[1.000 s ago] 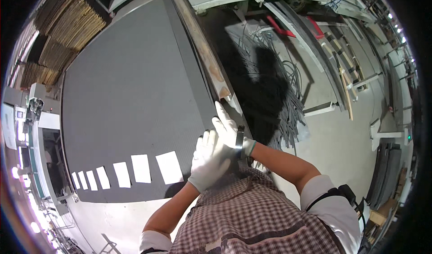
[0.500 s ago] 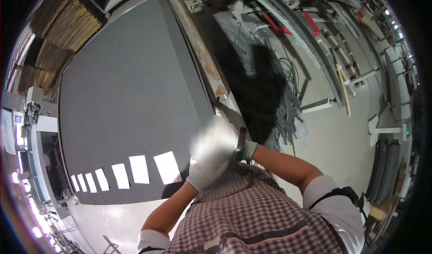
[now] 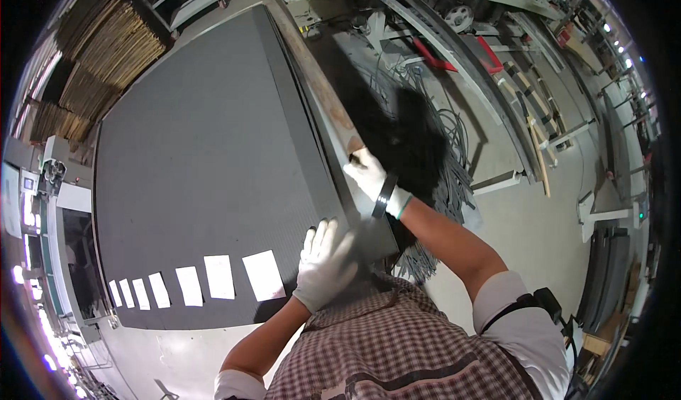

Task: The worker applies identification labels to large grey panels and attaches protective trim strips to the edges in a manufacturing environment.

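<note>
A stack of large dark grey sheets with fine ribbing fills the left and middle. My left hand, in a white glove, lies with fingers stretched out over the near right part of the top sheet. Farther right, my gloved right hand is closed beside the end of a worn brown board; a small dark spot shows at its fingertips, and what it grips is hidden. White paper slips form a row along the near edge, the largest beside my left hand.
Grey offcut strips lie tangled on the floor to the right, near long metal rails and red brackets. Stacked brown cardboard stands far left. A machine borders the left side.
My hands were together in a blur at the near right corner. Now they are apart: the left flat with fingers spread, the right farther out by the board's end.
</note>
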Demonstrator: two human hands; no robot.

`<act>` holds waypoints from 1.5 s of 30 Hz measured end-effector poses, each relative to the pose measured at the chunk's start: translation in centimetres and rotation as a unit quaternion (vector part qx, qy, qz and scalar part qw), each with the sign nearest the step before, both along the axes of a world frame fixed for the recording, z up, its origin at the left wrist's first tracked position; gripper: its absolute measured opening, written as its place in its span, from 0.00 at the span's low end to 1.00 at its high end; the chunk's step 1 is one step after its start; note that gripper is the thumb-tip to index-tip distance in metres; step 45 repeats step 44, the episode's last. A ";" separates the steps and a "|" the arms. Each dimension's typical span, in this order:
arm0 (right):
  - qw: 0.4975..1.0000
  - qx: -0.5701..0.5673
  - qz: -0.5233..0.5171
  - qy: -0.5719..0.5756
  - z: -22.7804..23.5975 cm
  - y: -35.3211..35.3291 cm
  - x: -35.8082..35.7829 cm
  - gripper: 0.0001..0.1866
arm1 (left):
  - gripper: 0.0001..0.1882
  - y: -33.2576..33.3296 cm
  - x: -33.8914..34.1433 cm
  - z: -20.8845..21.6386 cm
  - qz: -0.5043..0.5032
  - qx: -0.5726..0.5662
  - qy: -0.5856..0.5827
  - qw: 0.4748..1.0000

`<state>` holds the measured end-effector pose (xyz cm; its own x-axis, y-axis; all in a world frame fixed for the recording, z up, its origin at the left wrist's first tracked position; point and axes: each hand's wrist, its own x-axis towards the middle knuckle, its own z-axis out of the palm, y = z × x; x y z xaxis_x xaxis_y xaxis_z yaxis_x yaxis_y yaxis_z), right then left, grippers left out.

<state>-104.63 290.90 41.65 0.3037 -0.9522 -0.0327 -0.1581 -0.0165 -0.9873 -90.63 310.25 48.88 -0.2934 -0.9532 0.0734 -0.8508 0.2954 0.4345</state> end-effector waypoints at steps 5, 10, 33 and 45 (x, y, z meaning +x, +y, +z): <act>1.000 -0.007 -0.012 -0.005 0.8 2.4 -0.3 0.22 | 0.32 0.1 0.6 0.3 0.005 0.007 0.001 1.000; 0.944 -0.200 0.021 0.261 -3.6 3.6 3.5 0.35 | 0.32 -0.8 -0.3 1.0 -0.009 0.018 -0.004 1.000; 0.499 -0.608 0.005 0.618 -8.1 -13.4 10.8 0.17 | 0.33 -1.2 0.0 0.4 -0.036 0.034 0.001 0.999; 0.456 -0.596 0.101 0.653 -11.9 -14.5 9.3 0.26 | 0.33 -1.0 0.7 -0.3 -0.037 0.021 0.018 0.999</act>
